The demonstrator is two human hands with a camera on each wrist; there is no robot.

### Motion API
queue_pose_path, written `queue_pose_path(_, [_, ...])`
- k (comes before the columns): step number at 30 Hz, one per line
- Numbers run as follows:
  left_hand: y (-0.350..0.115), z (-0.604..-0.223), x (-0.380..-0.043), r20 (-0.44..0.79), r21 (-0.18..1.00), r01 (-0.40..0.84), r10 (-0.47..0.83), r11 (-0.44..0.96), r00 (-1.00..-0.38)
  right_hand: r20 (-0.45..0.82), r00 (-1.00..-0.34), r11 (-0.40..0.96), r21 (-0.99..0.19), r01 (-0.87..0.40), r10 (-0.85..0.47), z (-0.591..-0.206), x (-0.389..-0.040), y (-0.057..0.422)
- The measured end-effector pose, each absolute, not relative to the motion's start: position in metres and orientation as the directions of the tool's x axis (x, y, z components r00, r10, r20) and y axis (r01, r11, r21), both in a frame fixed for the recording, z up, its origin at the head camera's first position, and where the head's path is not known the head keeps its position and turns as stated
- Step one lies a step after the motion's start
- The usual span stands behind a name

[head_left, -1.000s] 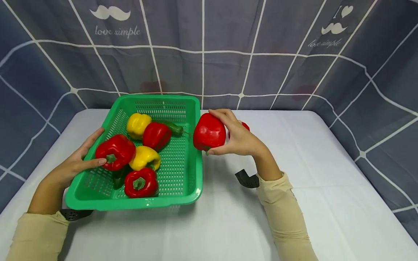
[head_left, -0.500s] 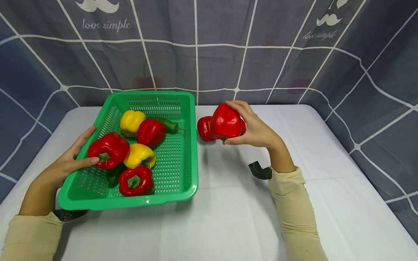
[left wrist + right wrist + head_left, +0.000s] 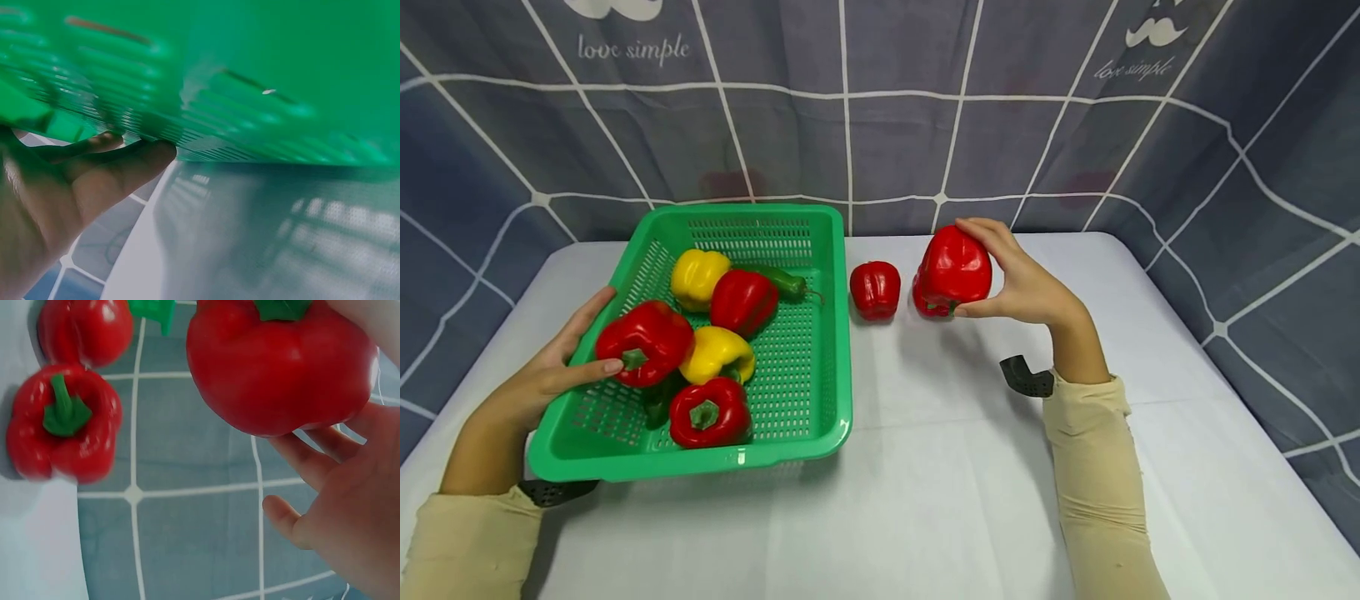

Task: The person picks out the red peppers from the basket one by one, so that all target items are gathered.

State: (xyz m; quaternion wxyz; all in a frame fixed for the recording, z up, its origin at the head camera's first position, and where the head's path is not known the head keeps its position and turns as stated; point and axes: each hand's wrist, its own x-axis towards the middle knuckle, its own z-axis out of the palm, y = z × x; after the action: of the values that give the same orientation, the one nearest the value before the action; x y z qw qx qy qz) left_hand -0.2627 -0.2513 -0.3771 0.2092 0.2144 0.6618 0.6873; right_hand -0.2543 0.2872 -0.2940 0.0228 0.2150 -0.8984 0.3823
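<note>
My left hand [image 3: 546, 375] grips the left side of a green plastic basket [image 3: 842, 358], its thumb over the rim against a red bell pepper [image 3: 651, 337]. In the left wrist view, fingers [image 3: 125, 178] lie beneath the slotted wall, and that side stands off the table. My right hand [image 3: 1026, 287] holds a large red bell pepper [image 3: 958, 262] above the table, right of the basket. Directly behind the held pepper sits a smaller red pepper [image 3: 65, 425], mostly hidden in the head view. Another small red pepper [image 3: 876, 290] rests nearer the basket.
Inside the basket lie yellow bell peppers [image 3: 698, 279], more red ones [image 3: 743, 302] and green peppers [image 3: 782, 283]. White cloth covers the table [image 3: 917, 500]. A grey checked curtain [image 3: 902, 158] rises along the back and sides.
My right hand has carried the large red pepper rightward, away from the basket's right edge. The small red peppers on the table have come into view. My left hand keeps its grip on the basket.
</note>
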Motion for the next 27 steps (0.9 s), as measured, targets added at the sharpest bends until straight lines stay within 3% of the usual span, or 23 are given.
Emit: queue_pose_path(27, [-0.25,-0.375,-0.262,0.012,0.999,-0.016,0.564,-0.044,-0.826,0.066,-0.979,0.621,-0.764,-0.174,-0.194,-0.308,-0.272,0.339])
